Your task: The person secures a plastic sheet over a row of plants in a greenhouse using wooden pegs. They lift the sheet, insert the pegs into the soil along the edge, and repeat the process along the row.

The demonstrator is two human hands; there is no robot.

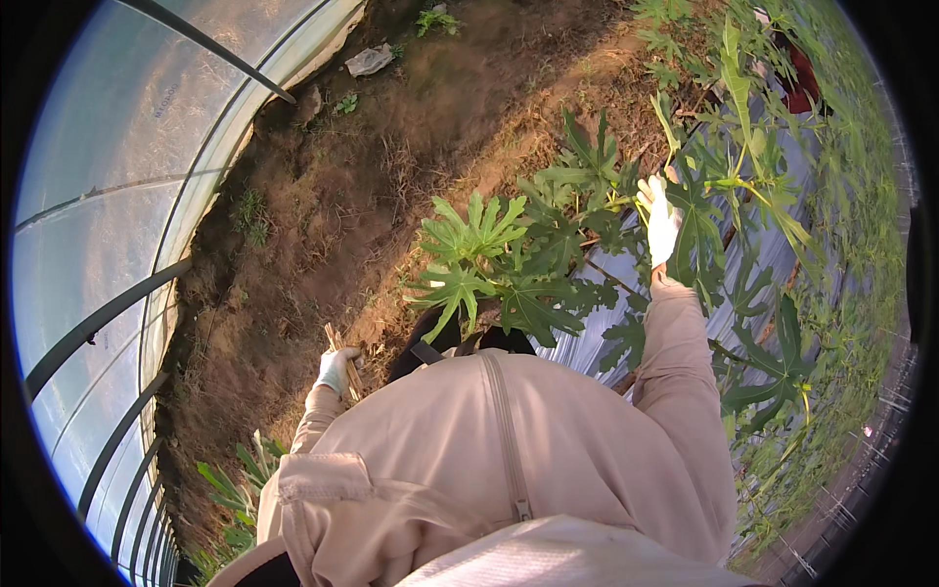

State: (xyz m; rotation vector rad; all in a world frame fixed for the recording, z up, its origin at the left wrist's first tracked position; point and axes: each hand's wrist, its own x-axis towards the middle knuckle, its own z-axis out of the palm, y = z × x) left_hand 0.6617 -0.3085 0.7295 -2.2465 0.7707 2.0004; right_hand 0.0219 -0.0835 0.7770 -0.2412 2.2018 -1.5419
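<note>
My left hand (335, 372), in a pale glove, is closed round several thin dry sticks (333, 338) beside my body, over the bare soil. Their ends stick out above and below the fist. On the right, my right hand (661, 221), in a white glove, reaches forward among leafy plants with deeply lobed green leaves (696, 230). Its fingers look stretched and somewhat apart, close to a leaf and stems, with nothing visibly held. Whether the fingertips touch a stem I cannot make out. A bright lobed leaf cluster (469, 235) stands between my two arms, right before my body.
Brown soil (323, 196) with dry grass runs along the left, up to a curved plastic greenhouse wall (117, 127) with dark ribs (108, 318). Silvery ground film (599, 338) lies under the plants. A pale stone-like lump (370, 61) and a dark red thing (800, 80) show farther off.
</note>
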